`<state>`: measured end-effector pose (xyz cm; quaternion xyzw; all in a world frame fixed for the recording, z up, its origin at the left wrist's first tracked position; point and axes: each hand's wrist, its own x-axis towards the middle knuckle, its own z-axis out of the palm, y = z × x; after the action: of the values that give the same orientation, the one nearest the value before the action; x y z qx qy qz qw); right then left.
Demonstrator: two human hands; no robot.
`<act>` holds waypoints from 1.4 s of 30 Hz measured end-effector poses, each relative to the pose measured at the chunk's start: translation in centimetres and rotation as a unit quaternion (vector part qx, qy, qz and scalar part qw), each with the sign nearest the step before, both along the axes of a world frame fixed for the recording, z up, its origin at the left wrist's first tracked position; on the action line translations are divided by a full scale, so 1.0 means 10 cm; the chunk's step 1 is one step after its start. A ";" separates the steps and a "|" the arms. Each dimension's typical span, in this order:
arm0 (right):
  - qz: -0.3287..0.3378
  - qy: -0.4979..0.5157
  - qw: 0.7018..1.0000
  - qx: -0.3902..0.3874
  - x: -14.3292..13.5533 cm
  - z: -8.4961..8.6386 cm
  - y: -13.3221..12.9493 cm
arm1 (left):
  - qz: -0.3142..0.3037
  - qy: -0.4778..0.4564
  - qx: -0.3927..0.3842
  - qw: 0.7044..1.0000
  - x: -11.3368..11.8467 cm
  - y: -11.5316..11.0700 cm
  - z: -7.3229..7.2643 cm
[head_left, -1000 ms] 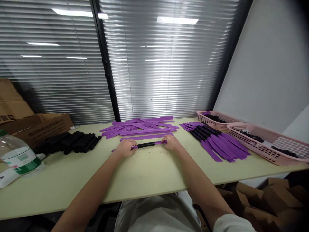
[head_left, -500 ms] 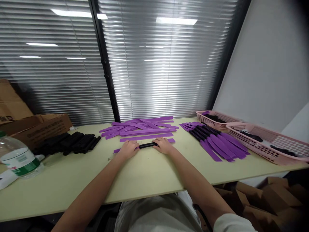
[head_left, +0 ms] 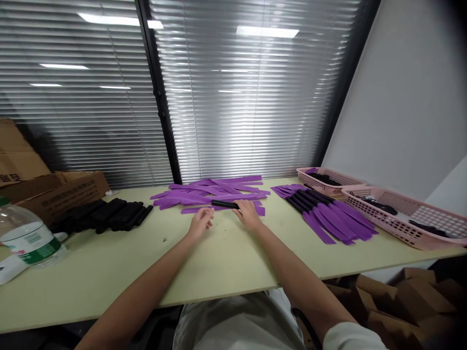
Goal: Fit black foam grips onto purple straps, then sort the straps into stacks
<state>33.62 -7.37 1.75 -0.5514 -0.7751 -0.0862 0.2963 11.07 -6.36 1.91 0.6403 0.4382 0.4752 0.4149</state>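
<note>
A black tube (head_left: 225, 204) with a purple strip through it slants in front of the purple strips (head_left: 204, 187) at the table's middle. My right hand (head_left: 247, 213) is closed on the tube's right end. My left hand (head_left: 202, 221) is off the tube, just below its left end, with its fingers apart and nothing in them. On the right lies a row of purple strips with black tubes around them (head_left: 333, 218). Several black tubes (head_left: 126, 214) are piled at the left.
On the pale table (head_left: 109, 282) stand a plastic bottle (head_left: 32, 243) and a cardboard box (head_left: 69, 194) at the left. Two pink baskets, one behind (head_left: 350, 182) and one nearer (head_left: 404, 236), sit at the right.
My left hand has let go of the tube and its fingers have opened. The tube with its strip has moved up and away, its left end raised, in my right hand.
</note>
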 end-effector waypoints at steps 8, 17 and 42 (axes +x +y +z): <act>-0.040 0.003 0.996 0.083 -0.34 -0.04 -0.11 | -0.018 -0.309 -0.121 0.943 -0.05 0.09 0.04; 0.074 0.653 0.734 -0.172 -0.64 -0.03 -0.08 | -0.065 -0.333 -0.117 0.933 -0.12 0.12 0.07; 0.082 0.818 0.551 -0.141 -0.58 -0.01 -0.01 | -0.118 -0.329 -0.108 0.931 -0.13 0.15 0.02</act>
<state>27.78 -7.46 1.67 -0.3530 -0.2418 0.5371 0.7269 9.82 -4.85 2.12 0.4464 0.2472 0.5567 0.6555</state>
